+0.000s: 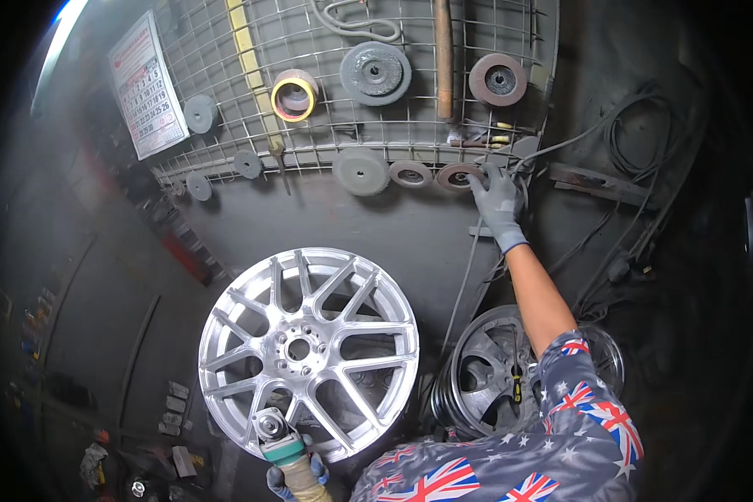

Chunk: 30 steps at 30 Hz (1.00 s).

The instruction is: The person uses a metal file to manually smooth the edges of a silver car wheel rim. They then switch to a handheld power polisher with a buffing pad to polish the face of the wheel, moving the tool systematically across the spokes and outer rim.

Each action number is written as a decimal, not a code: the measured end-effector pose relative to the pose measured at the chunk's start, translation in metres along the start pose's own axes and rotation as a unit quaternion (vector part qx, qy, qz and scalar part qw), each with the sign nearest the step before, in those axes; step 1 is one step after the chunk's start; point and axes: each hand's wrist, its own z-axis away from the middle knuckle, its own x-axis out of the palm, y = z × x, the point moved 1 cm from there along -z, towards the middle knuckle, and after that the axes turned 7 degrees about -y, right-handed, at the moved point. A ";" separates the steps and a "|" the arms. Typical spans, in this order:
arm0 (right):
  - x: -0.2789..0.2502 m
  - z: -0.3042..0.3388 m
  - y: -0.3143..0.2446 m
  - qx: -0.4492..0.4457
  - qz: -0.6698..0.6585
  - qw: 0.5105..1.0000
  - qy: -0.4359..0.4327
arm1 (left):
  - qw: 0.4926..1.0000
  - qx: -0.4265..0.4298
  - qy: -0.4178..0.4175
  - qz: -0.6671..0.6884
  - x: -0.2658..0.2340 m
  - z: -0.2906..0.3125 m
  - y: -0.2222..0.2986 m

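Note:
My left hand [316,473], in a grey glove, is wrapped round the body of an angle grinder [284,452] with a green gear housing. The grinder's bare spindle end, with no disc visible on it, lies over the lower rim of a silver alloy wheel [297,350] lying face up. Up at the wire mesh rack, my outstretched right hand [499,201], gloved too, has its fingers closed at the right edge of a reddish-brown abrasive disc [458,176]. Some of its fingertips are hidden. Left of that disc are a similar brown disc [411,174] and a larger grey disc [361,172].
More abrasive wheels, including a blue-grey one [376,74], hang on the wire mesh [326,134] beside a wooden-handled tool [443,63]. A second wheel [485,368] with a yellow-handled screwdriver [517,389] is at right. Cables [636,142] trail along the right wall.

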 end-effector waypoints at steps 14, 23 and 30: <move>-0.061 0.124 -0.168 0.259 -0.633 0.633 -0.364 | 0.995 -0.042 0.076 0.056 0.067 -0.021 -0.011; -0.102 0.254 -0.328 0.257 -0.594 0.512 -0.565 | 0.990 -0.133 0.041 0.009 0.042 -0.008 0.028; -0.112 0.292 -0.399 0.175 -0.488 0.591 -0.619 | 0.990 -0.129 0.059 -0.003 0.035 0.010 0.093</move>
